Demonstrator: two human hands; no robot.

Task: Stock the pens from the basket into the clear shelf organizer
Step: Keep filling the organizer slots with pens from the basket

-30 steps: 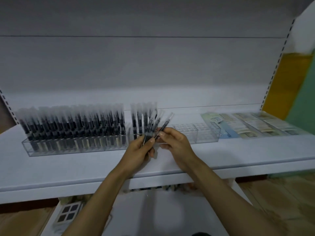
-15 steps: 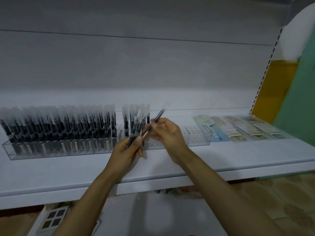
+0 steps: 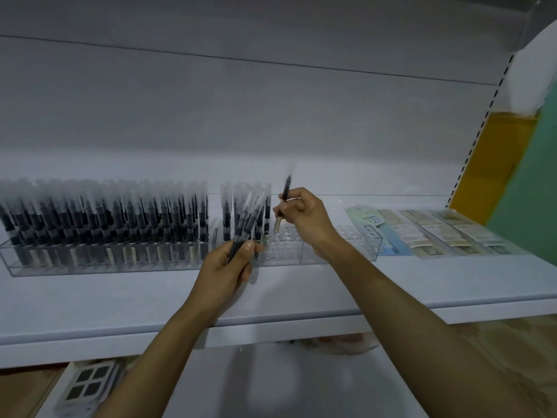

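The pen (image 3: pixel 286 188) you're placing stands nearly upright, pinched in your right hand (image 3: pixel 304 214), its lower tip just above the empty holes of the clear organizer (image 3: pixel 283 257) — right of the pens already standing there (image 3: pixel 105 224). Your left hand (image 3: pixel 224 267) grips a fanned bundle of pens (image 3: pixel 247 221) before the organizer. The organizer sits on the white shelf (image 3: pixel 120 297), with flat packets (image 3: pixel 437 233) beside it at its right end.

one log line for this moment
left hand holds pen bundle | right hand pinches single pen over organizer | not yet slotted
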